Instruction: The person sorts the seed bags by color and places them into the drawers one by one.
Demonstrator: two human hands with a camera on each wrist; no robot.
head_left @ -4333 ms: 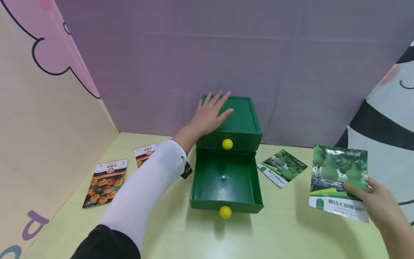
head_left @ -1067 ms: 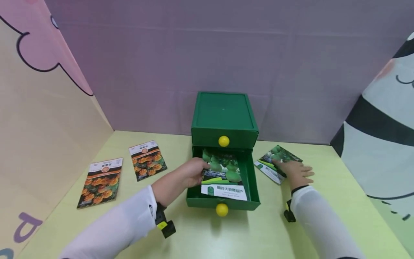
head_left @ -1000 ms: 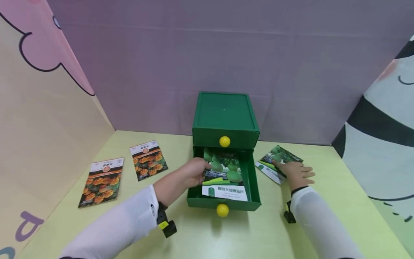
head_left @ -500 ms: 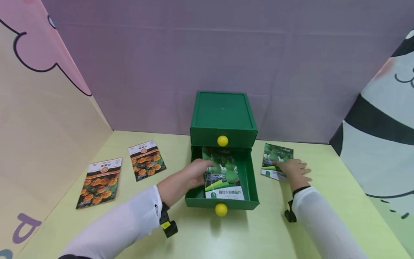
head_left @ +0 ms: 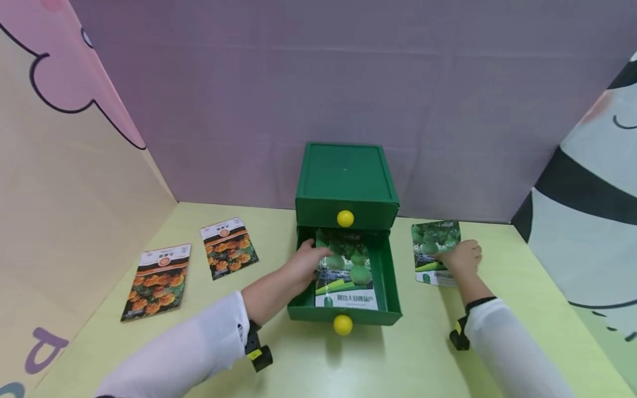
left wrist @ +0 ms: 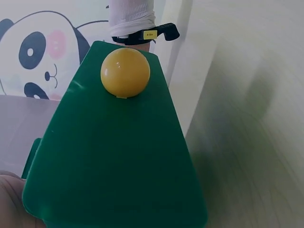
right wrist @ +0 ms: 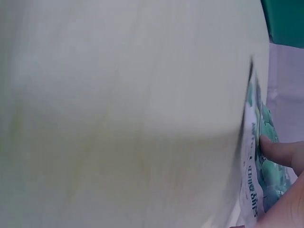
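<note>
The left hand [head_left: 304,264] presses a gourd seed packet [head_left: 344,275] into the open lower drawer [head_left: 388,284], fingers nearly straight. The right hand [head_left: 460,257] curls on a second packet [head_left: 432,243] on the tabletop [head_left: 378,359]; that packet could slide or crumple rather than lift.

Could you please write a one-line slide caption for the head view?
Left hand rests on a gourd seed packet in the open lower drawer; right hand grips a second packet.

yellow-green table [head_left: 388,359], green drawer box [head_left: 345,182], 3 seed packets [head_left: 228,247]
</note>
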